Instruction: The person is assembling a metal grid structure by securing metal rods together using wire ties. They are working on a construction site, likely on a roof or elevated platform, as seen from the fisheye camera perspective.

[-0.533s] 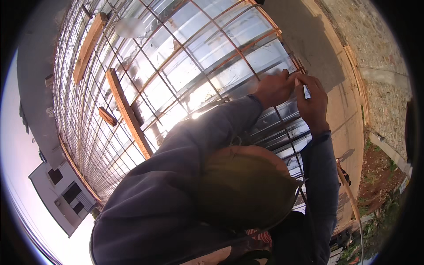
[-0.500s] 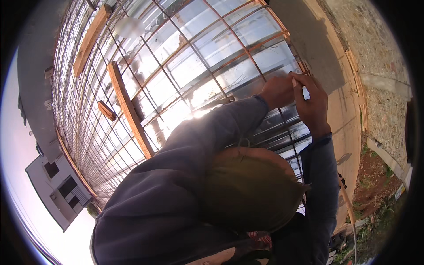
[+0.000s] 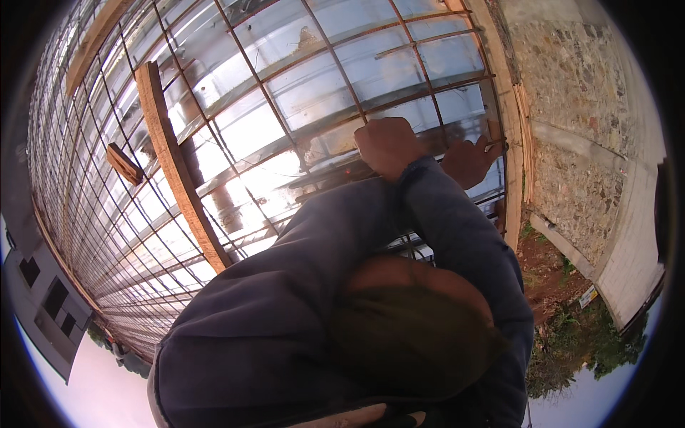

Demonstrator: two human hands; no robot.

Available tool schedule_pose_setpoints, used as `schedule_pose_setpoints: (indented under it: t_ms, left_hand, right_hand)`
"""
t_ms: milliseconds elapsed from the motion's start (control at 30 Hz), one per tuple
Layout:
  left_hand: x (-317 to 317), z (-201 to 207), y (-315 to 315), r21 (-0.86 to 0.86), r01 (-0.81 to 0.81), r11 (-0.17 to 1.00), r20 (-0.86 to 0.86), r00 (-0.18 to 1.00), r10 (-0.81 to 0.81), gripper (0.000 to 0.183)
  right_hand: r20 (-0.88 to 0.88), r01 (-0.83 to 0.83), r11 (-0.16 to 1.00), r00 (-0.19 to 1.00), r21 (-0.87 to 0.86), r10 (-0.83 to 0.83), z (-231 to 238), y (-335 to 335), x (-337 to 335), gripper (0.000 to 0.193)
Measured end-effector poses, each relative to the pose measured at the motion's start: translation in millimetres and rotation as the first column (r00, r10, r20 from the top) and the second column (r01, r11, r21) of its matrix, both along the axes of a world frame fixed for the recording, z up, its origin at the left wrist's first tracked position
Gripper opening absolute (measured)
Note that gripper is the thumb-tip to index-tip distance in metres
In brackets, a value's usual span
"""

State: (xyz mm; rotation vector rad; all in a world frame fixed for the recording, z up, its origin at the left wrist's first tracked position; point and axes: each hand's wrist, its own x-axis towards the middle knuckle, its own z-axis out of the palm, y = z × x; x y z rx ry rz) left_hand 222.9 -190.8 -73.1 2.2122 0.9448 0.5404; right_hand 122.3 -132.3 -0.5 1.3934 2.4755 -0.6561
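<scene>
My right hand (image 3: 389, 147) is closed in a fist beside a crossing of the rusty rebar grid (image 3: 330, 47). Whatever may be inside that fist is hidden. My right forearm crosses over my left one. To the right, my left hand (image 3: 467, 162) is closed, its fingers bunched at the grid's right edge close to a bar. Its grip is too dark and small to show what it holds. Shiny ribbed metal sheeting (image 3: 307, 100) lies beneath the bars and reflects bright light.
A long timber (image 3: 170, 153) rests across the grid on the left, with a short wood block (image 3: 125, 164) beside it and another timber (image 3: 93, 44) farther off. A stone wall (image 3: 579, 85) runs along the right. An olive-green rounded cloth shape (image 3: 414, 335) fills the lower middle.
My right hand has parted from my left and swung left over the left forearm. My left hand now sits farthest right, near the grid's edge. The whole view has shifted.
</scene>
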Motion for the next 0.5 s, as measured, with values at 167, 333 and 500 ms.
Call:
schedule_pose_setpoints:
  t_ms: [167,333,500]
  left_hand:
    - [-2.2,8.2,-2.5,0.005,-0.016,1.0,0.013,1.0,0.015,0.046]
    - [4.0,23.3,-1.6,-0.08,0.031,0.996,0.051,0.998,-0.027,0.05]
    - [-11.2,3.5,8.3,-0.17,0.041,0.985,-0.022,0.999,-0.045,0.054]
  right_hand:
    - [-0.019,-0.058,0.998,0.998,-0.018,0.057,-5.7,4.9,-1.0,0.017]
    - [-0.095,-0.116,0.982,0.987,0.149,0.131,-2.5,13.4,5.0,0.014]
    - [-0.151,0.128,0.973,0.976,-0.19,-0.158,79.9,56.9,57.7,0.017]
